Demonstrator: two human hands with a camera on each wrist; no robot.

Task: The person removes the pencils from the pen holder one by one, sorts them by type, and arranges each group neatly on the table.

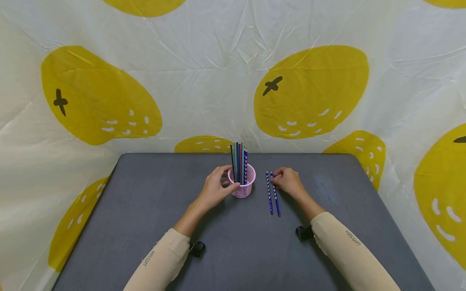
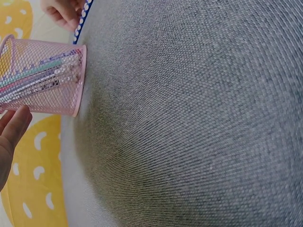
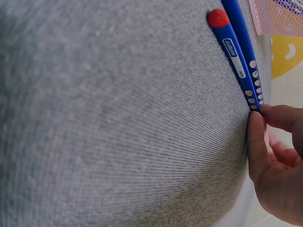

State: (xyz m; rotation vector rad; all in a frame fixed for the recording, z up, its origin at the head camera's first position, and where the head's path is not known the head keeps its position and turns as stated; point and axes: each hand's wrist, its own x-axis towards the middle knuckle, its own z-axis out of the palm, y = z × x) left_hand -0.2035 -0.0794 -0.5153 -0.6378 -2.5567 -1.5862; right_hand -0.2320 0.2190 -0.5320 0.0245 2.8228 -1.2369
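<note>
My left hand (image 1: 214, 188) holds the side of a pink mesh pencil cup (image 1: 243, 193), thumb at the near rim and fingers around the left side. Several pencils (image 1: 238, 161) stand upright in that cup. To its right, two blue pencils with pale dots lie side by side on the table. The thumb and fingertips of my right hand (image 1: 289, 182) pinch the far end of the right pencil (image 1: 276, 202). Just left of it is the other pencil (image 1: 269, 196). In the right wrist view, the pinched pencil (image 3: 233, 53) shows a red end and a white label.
The dark grey table (image 1: 145, 218) ends at a far edge just behind the cup. Beyond it hangs a white sheet (image 1: 211, 97) printed with yellow fruit. A black wrist device (image 1: 198, 249) shows under the left sleeve, another black device (image 1: 303, 233) by the right one.
</note>
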